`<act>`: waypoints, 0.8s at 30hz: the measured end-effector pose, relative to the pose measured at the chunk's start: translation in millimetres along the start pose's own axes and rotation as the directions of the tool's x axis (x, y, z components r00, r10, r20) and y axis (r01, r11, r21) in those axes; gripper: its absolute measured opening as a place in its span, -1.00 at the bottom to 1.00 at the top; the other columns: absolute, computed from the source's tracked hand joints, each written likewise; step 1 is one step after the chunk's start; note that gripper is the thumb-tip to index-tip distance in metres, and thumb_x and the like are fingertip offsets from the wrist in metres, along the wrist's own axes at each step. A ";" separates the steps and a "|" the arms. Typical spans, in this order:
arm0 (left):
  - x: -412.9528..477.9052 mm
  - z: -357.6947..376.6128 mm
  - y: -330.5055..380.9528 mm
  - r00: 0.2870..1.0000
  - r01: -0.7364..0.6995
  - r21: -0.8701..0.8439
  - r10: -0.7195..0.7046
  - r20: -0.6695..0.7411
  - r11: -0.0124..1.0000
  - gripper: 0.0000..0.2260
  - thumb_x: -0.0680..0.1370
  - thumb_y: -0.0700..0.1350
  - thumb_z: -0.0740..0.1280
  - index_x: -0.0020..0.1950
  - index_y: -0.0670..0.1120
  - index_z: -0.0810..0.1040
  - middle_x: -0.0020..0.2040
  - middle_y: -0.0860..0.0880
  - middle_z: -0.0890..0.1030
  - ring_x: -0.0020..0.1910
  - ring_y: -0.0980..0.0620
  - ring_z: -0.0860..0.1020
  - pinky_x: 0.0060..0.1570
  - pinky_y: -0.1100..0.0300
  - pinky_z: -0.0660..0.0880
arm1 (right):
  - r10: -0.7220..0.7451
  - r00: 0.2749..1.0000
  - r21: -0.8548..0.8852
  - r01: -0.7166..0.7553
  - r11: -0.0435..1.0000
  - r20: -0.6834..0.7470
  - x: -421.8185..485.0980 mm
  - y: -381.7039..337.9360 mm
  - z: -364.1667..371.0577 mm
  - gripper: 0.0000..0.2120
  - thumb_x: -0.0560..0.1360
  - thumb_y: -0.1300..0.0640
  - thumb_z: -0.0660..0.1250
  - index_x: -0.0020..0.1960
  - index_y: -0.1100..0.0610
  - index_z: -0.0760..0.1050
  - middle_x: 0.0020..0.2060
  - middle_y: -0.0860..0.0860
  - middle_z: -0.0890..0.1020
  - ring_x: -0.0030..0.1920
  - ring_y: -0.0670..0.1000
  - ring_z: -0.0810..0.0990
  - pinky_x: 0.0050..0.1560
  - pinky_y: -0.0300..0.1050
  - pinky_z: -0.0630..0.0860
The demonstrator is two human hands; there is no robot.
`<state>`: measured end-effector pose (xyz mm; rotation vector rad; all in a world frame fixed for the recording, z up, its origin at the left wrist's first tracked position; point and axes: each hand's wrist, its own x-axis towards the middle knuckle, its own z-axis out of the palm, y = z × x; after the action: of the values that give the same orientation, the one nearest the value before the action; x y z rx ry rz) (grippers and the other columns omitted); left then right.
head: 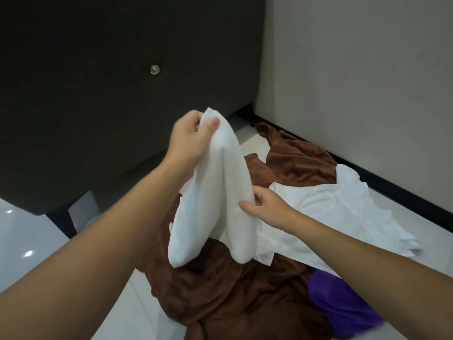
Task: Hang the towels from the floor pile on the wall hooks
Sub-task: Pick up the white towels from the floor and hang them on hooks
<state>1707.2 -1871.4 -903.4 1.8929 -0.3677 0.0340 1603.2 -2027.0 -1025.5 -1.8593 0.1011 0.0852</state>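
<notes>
Left hand (188,138) high — grip on towel (215,204)

A big dark cabinet (98,82) blocks the far left, and a pale wall (367,82) shuts off the right. The towel pile (232,298) covers the middle floor, with a white towel (215,192) hanging over it. Bare floor (24,231) lies open at the near left.

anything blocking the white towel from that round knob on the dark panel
Nothing visible does. The left hand grips the white towel at its top, the right hand pinches its side, and only bare dark panel shows between it and the knob.
</notes>
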 end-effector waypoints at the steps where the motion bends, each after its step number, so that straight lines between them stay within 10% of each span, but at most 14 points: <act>1: 3.6 -4.9 2.4 0.999 0.006 -0.010 -0.006 -0.038 1.000 -0.76 0.60 0.03 0.30 0.05 -0.14 0.55 -0.03 -0.16 0.60 -0.05 -0.15 0.59 -0.02 -0.07 0.57 | 0.011 1.000 -0.031 -0.011 0.999 0.022 -1.0 4.3 -0.1 -0.85 0.57 0.11 0.32 0.12 -0.03 0.50 0.02 -0.19 0.62 0.02 -0.18 0.61 -0.01 -0.35 0.53; 8: 19.7 -38.2 -17.3 0.970 0.078 -0.011 -0.078 -0.229 0.997 -0.81 0.61 0.04 0.26 0.07 -0.05 0.54 -0.02 0.02 0.57 0.01 0.02 0.57 0.06 0.05 0.55 | -0.083 0.970 -0.304 0.010 0.953 -0.228 2.4 2.7 -42.0 -0.91 0.58 0.03 0.29 -0.08 0.02 0.45 -0.19 -0.13 0.55 -0.19 -0.18 0.50 -0.20 -0.30 0.38; 17: 28.7 -55.5 -55.2 0.911 0.206 -0.002 -0.192 -0.365 0.979 -0.82 0.62 0.07 0.22 0.08 -0.01 0.48 -0.06 0.08 0.51 -0.09 0.16 0.50 -0.09 0.19 0.44 | 0.244 0.938 -0.664 -0.021 0.747 0.244 -12.1 8.2 -69.8 -0.90 0.52 -0.05 0.36 -0.15 -0.08 0.50 -0.18 -0.15 0.58 -0.17 -0.11 0.55 -0.18 -0.28 0.43; 24: 31.7 -67.1 -81.2 0.848 0.325 -0.064 -0.321 -0.421 0.943 -0.85 0.64 0.05 0.21 0.09 0.01 0.43 -0.09 0.10 0.48 0.05 0.04 0.49 0.02 0.12 0.41 | 0.160 0.941 -0.200 -0.225 0.954 -0.298 -3.4 37.8 -107.2 -0.85 0.60 0.19 0.22 -0.09 0.09 0.54 -0.12 0.06 0.62 -0.09 0.04 0.64 -0.08 -0.02 0.65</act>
<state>1769.6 -1792.5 -947.7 1.8724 0.2555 0.2213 1596.3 -2140.4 -1030.4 -2.0821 0.4902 -0.0318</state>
